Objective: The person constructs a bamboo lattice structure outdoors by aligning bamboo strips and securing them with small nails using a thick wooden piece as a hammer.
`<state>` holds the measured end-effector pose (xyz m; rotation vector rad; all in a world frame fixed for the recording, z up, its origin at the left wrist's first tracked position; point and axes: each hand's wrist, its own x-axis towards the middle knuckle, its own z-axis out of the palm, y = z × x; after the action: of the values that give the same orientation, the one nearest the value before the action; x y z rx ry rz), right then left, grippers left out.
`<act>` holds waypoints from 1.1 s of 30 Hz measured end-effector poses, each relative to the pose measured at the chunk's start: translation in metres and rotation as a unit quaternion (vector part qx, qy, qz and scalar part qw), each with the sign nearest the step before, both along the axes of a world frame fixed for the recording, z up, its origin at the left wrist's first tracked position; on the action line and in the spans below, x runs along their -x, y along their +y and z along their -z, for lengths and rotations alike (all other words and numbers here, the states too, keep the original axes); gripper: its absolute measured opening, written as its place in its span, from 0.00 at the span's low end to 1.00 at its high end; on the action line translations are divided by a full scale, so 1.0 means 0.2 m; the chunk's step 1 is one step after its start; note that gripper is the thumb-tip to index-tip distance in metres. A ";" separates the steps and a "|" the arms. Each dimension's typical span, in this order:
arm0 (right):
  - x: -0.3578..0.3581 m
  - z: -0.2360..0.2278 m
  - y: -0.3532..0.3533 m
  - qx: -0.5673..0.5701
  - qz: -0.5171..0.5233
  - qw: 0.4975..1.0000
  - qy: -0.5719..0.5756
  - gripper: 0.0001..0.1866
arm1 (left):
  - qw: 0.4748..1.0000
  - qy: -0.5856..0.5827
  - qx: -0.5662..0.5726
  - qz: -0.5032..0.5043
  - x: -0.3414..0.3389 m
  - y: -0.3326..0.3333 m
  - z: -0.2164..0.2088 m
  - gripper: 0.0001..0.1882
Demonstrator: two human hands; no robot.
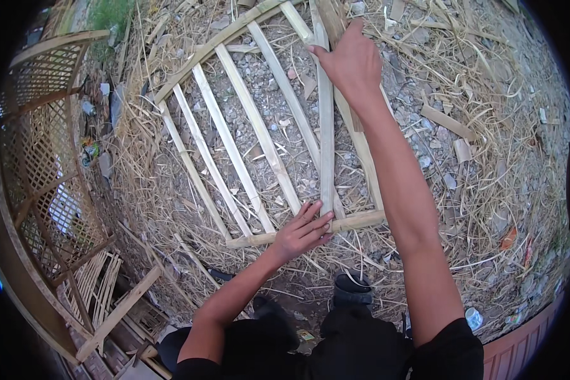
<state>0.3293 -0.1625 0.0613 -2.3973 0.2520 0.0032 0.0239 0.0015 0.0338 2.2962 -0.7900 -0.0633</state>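
Observation:
A fan-like wooden frame (359,220) lies on the ground, with several pale slats running from its bottom rail to a curved top rail. One loose-looking wooden slat (326,136) slants across the others near its right side. My left hand (297,235) holds the lower end of this slat against the bottom rail, its fingers laid over the wood. Far up on the right, my right hand (353,66) grips around the slat's upper part, thumb on its edge and index finger stretched over a darker board (331,19) beneath. The remaining right fingers are largely hidden.
Straw, wood shavings and stones cover the ground. At left stands a curved wooden lattice panel (41,136), with a plank (123,310) and thin slats below it. Wood offcuts (448,121) lie at right. My dark shoes (353,285) are just below the frame.

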 end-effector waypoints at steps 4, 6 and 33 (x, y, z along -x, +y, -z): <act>-0.03 0.02 0.02 -0.002 0.002 1.000 0.024 0.33 | 1.000 0.008 -0.027 0.009 -0.01 0.01 0.01 0.17; -0.03 0.03 0.01 0.022 -0.016 0.999 0.023 0.32 | 0.999 0.012 -0.037 0.014 0.00 0.00 0.00 0.17; -0.08 -0.03 -0.03 -0.092 0.027 0.989 0.115 0.29 | 0.990 0.109 -0.059 0.067 0.00 0.04 0.04 0.26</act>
<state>0.3462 -0.1679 0.0668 -2.2056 0.4064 0.2687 0.0229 0.0101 0.0266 2.2936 -0.8443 -0.4265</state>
